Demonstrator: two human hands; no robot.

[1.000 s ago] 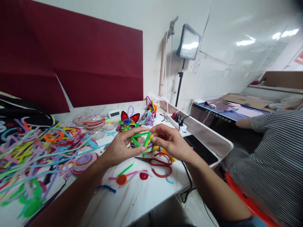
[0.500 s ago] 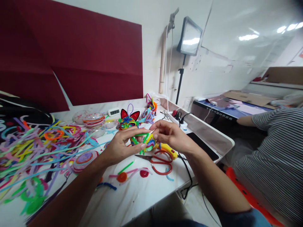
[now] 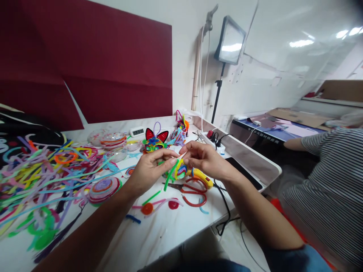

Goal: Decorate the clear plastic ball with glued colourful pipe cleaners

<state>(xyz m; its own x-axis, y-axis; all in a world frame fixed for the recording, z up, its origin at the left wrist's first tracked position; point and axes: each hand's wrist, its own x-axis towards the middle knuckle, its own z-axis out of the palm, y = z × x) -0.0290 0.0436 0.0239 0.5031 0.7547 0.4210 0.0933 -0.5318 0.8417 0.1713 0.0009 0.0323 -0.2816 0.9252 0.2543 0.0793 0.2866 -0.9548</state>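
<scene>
My left hand (image 3: 154, 166) and my right hand (image 3: 202, 160) meet above the white table, thumbs and fingers pinched together on a small white piece (image 3: 182, 155). Just beneath the fingertips is a ball covered in coloured pipe cleaners (image 3: 180, 170), partly hidden by my hands. A green pipe cleaner (image 3: 171, 175) hangs down in front of it from near my left thumb. Red-handled scissors (image 3: 194, 192) and a yellow glue gun (image 3: 202, 178) lie just below and right of the ball.
Loose pipe cleaners (image 3: 42, 173) heap on the left, near a striped disc (image 3: 104, 190). A figure with red ears (image 3: 157, 139) and a timer (image 3: 137, 131) stand behind. A phone (image 3: 244, 173) and power strip (image 3: 217, 145) are at right. A person in a striped shirt (image 3: 329, 181) sits beyond.
My left fingers have drawn in closer to the right ones at the white piece. The green pipe cleaner, earlier across the ball between my left fingers, now hangs downward.
</scene>
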